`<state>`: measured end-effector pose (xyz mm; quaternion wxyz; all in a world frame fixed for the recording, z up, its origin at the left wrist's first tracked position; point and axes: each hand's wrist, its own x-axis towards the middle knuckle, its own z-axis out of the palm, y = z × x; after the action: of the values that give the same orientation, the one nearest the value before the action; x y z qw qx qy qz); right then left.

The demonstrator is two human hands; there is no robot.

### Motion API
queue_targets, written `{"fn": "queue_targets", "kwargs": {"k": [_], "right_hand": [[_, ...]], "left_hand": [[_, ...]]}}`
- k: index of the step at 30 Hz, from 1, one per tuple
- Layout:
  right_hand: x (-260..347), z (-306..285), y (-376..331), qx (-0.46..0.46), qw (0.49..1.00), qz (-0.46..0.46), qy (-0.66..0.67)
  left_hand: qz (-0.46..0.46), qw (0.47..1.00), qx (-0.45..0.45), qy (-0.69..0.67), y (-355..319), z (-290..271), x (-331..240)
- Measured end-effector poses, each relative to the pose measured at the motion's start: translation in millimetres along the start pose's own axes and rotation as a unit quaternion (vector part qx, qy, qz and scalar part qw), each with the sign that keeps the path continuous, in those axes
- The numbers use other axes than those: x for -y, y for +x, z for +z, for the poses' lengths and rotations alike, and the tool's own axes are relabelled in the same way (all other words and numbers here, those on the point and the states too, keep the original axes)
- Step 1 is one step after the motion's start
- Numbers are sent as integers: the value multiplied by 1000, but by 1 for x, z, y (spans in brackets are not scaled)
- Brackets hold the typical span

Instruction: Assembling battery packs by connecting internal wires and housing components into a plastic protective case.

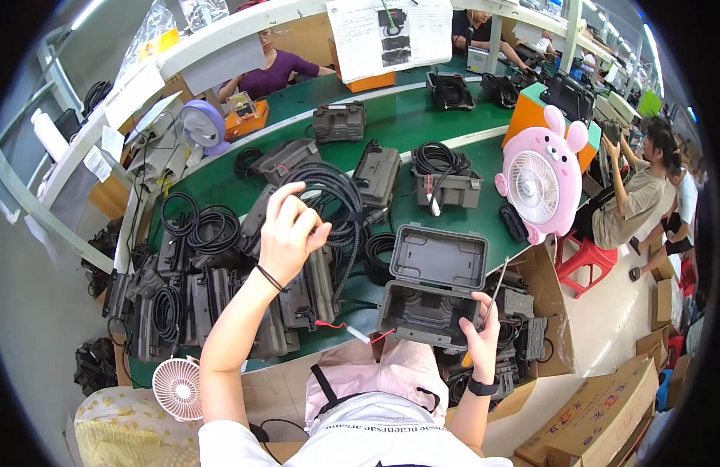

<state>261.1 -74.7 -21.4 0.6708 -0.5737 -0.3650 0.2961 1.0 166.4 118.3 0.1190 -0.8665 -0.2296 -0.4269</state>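
My left hand (288, 227) is raised over the bench with its fingers curled at the edge of a coil of black corrugated cable (346, 212). The cable trails down toward an open dark grey plastic box (406, 305). Its hinged lid (440, 257) lies folded back on the far side. My right hand (480, 336) grips the box's right end, thumb over the rim. That hand also keeps a screwdriver (496, 292), its thin shaft pointing up and away and its yellow handle below the palm. Red wires with a white connector (358, 334) stick out at the box's near left.
Several grey boxes with coiled cables (212, 300) crowd the green bench (399, 128) at left; more stand farther back. A pink rabbit-shaped fan (535, 183) is at right, a purple fan (204, 127) at far left. Cartons (601, 405) lie at lower right. People sit nearby.
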Motion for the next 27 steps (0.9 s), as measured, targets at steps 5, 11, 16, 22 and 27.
{"fn": "queue_targets", "kwargs": {"k": [5, 11, 16, 22, 27], "right_hand": [[0, 5, 9, 2, 998, 19, 58], [-9, 2, 21, -19, 997, -11, 68], [-11, -1, 28, -6, 999, 19, 51], [-19, -3, 22, -26, 999, 11, 42], [-19, -5, 22, -17, 1000, 13, 23]], "left_hand": [[-1, 970, 232, 68, -20, 9, 11], [4, 950, 304, 76, -19, -31, -56], [33, 926, 376, -33, -67, -40, -108], [-45, 915, 366, -164, -147, 19, -133], [-61, 880, 348, -317, -159, 27, -141]]}}
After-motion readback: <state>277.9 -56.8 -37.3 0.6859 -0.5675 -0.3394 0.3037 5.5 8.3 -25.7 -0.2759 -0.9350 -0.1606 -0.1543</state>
